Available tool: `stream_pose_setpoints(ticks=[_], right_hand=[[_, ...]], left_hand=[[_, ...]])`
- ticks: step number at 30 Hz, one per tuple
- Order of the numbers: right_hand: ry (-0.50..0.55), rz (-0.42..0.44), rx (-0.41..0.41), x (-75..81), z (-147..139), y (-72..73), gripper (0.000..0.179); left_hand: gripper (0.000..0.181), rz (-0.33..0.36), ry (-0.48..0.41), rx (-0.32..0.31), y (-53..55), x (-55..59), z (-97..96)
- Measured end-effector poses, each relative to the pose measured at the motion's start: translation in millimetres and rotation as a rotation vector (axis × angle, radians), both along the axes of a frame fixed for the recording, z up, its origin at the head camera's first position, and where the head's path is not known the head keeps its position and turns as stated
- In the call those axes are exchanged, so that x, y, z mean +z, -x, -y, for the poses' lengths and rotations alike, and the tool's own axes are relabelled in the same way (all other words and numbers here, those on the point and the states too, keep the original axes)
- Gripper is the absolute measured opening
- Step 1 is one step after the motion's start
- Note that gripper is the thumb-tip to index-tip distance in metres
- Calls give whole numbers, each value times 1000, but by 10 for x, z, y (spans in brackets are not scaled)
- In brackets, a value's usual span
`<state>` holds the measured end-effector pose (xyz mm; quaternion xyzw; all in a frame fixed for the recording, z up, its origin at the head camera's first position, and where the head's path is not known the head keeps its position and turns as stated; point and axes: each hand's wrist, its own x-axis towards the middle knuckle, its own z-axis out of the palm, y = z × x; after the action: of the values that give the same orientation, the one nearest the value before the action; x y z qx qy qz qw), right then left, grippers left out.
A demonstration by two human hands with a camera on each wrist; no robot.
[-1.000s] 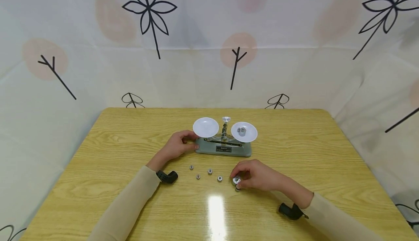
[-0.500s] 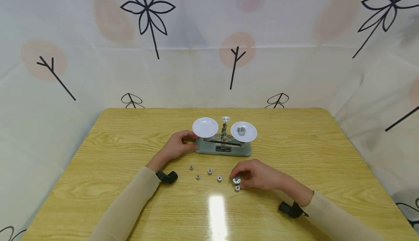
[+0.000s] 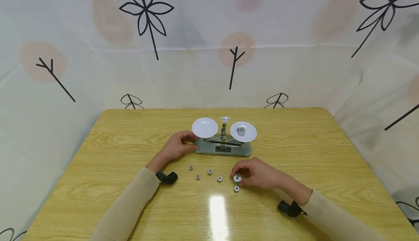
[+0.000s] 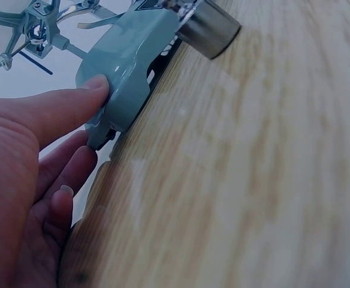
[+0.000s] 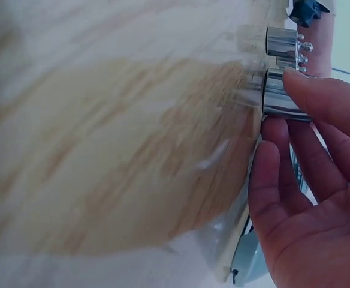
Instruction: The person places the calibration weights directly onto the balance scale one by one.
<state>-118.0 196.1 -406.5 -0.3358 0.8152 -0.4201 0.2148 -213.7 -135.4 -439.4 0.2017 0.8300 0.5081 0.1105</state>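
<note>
A balance scale (image 3: 223,147) with a grey-green base stands toward the table's far side. My left hand (image 3: 175,147) grips the left end of its base, thumb on the front, fingers behind, as the left wrist view shows. Two weights sit in the right-hand white pan (image 3: 250,135). My right hand (image 3: 260,175) pinches the largest loose weight (image 3: 237,178), a knobbed metal cylinder, between thumb and fingers. In the right wrist view this weight (image 5: 277,99) is close over the tabletop. A smaller weight (image 3: 236,189) stands just in front of it.
Several small metal weights stand left of the right hand, among them one weight (image 3: 219,179) and another weight (image 3: 210,171). The scale's left pan (image 3: 204,127) holds nothing. A patterned cloth (image 3: 183,77) hangs behind the wooden table (image 3: 137,124).
The right hand has shifted the large weight slightly away from me, opening a small gap to the smaller weight, which has come fully into sight. The left hand stays on the scale.
</note>
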Motion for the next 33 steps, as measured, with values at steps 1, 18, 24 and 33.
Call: stream_pose_setpoints(ticks=[1,18,24,33], right_hand=[[-3,-1,-4,-6,-5,2,26],[8,-36,-49,0,-58,-4,25],[9,-76,-76,-17,-77,2,25],[-1,-92,-105,-10,-110,17,24]], left_hand=[[38,-2,-1,2,27,-58,11],[34,-24,-4,14,22,-82,28],[35,-13,-20,10,28,-92,32],[40,-2,-21,3,34,-78,10]])
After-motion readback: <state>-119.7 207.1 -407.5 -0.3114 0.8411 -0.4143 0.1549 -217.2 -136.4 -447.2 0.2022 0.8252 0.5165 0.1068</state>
